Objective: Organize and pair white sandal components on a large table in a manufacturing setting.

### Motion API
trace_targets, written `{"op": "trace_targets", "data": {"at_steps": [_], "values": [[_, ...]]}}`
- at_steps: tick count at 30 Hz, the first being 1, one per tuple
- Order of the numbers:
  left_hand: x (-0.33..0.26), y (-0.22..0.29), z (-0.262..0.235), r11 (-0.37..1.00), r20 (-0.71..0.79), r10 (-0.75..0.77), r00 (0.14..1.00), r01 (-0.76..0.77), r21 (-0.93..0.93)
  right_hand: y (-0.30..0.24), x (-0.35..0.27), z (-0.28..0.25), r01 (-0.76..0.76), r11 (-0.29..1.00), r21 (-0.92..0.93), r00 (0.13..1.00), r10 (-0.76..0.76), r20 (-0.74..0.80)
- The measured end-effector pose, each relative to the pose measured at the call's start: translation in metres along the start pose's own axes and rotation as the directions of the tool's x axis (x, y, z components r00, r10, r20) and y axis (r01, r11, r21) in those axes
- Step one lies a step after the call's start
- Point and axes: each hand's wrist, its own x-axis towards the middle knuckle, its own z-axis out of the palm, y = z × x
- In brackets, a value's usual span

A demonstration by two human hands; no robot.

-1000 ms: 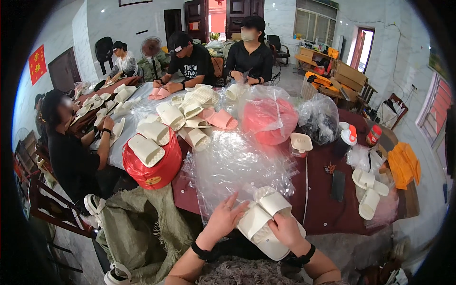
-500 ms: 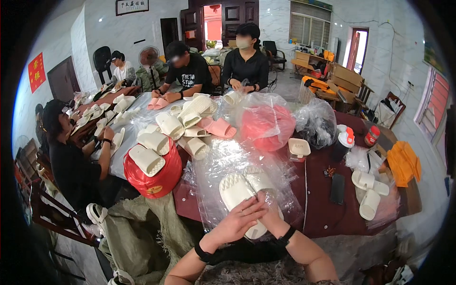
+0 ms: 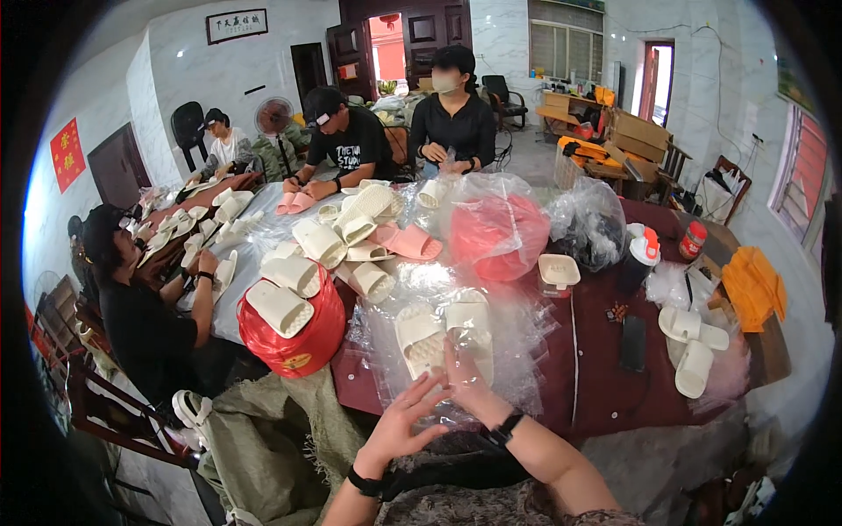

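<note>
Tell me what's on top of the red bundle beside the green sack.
At least two cream slippers rest on the red bundle. They cover part of its top, so that surface is hidden, and its contents cannot be made out.

Pale marbled walls (image 3: pixel 210 66), gray floor (image 3: pixel 531 151); dark wooden doors (image 3: pixel 443 42) stand open at back, black chair (image 3: pixel 503 98) near window (image 3: pixel 566 51), bright doorway (image 3: pixel 664 77) right.

Sundries, assorted
Dark tumbler (image 3: pixel 631 273), red jar (image 3: pixel 693 240): right; orange cloth (image 3: pixel 752 285): far right; fan (image 3: pixel 274 116), framed sign (image 3: pixel 237 26): upper left.
</note>
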Motion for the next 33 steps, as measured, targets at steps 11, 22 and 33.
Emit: {"op": "trace_targets", "data": {"at_steps": [11,22,33], "values": [[-0.075,-0.032,0.024,0.826,-0.312,-0.545,0.778,0.434,-0.36,-0.103,-0.176,-0.063,0.232,0.716,-0.659,0.884,0.127,0.449],[-0.061,-0.048,0.047,0.644,-0.239,-0.681,0.693,0.411,-0.645,-0.075,-0.11,-0.144,0.298,0.447,-0.843,0.885,-0.46,0.069],[-0.087,-0.043,0.009,0.86,-0.441,-0.448,0.778,0.509,0.025,-0.093,-0.141,-0.154,0.29,0.125,-0.949,0.843,-0.503,0.191]]}}
